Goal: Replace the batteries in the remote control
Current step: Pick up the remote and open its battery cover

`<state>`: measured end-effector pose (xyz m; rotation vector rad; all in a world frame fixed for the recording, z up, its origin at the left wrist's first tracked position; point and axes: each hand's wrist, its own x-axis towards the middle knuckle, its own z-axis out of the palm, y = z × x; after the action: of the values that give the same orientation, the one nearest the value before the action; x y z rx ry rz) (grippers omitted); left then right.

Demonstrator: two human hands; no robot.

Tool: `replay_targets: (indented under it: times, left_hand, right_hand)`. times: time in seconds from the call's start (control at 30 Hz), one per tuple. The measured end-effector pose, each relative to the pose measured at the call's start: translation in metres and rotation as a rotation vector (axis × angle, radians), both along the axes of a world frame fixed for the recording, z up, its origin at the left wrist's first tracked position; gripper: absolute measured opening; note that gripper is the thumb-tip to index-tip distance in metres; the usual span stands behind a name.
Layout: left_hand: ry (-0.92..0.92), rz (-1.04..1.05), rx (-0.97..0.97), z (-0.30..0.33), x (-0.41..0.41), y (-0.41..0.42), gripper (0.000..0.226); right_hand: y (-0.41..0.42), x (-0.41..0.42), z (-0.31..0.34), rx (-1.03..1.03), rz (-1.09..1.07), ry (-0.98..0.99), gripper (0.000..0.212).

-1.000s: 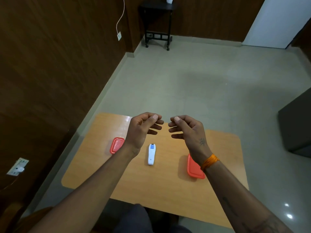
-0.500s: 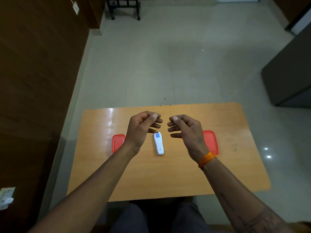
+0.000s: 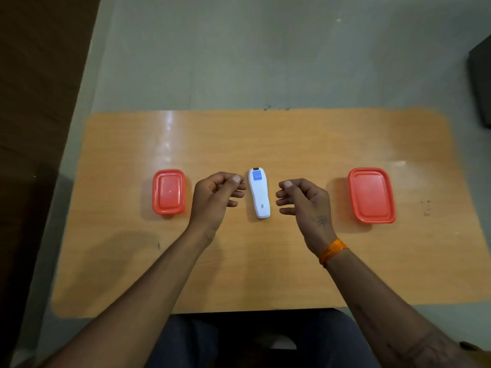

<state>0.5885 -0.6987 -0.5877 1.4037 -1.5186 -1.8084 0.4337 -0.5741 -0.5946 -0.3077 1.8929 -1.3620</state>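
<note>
A rectangular worktop (image 3: 265, 261) of orange-brown wood grain with rounded corners fills the middle of the head view, its far half carrying pale glare streaks and its right part a few small dark specks. Beyond it lies a pale grey-green floor (image 3: 265, 54), smooth, with a small cluster of dark marks just past the worktop's far edge. A dark brown wall (image 3: 34, 88) runs down the left side, and a dark block of furniture (image 3: 481, 83) cuts in at the right edge.

The white remote control (image 3: 259, 192) lies flat near the middle of the worktop, lengthwise away from the person, a blue patch at its far end. A small red lidded container (image 3: 168, 191) sits well to its left and a larger red lidded container (image 3: 371, 195) well to its right, both closed.

The left hand (image 3: 216, 197) hovers just left of the remote control and the right hand (image 3: 305, 200) just right of it, neither touching it. On both, the fingers are loosely curled inward with the thumb tips near the forefingers, holding nothing. An orange thread band (image 3: 332, 252) circles the right wrist. Dark trousers (image 3: 252, 341) show below the worktop's near edge.
</note>
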Motion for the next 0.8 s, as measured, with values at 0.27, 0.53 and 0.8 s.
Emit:
replay_targets:
  times: [0.27,0.53,0.8]
  left_hand:
    - [-0.007,0.024,-0.054,-0.125,-0.004,0.009,0.020]
    - [0.042,0.058,-0.214,-0.175,-0.013,0.015,0.015]
    - [0.012,0.108,-0.379,-0.179,-0.003,0.052,0.013]
  right_hand:
    - [-0.005,-0.005,-0.127,-0.059,0.029,0.088,0.019]
    - [-0.005,-0.010,-0.182,-0.112,-0.034,0.371,0.022]
    - [0.012,0.000,-0.192,-0.091,-0.049,0.625,0.022]
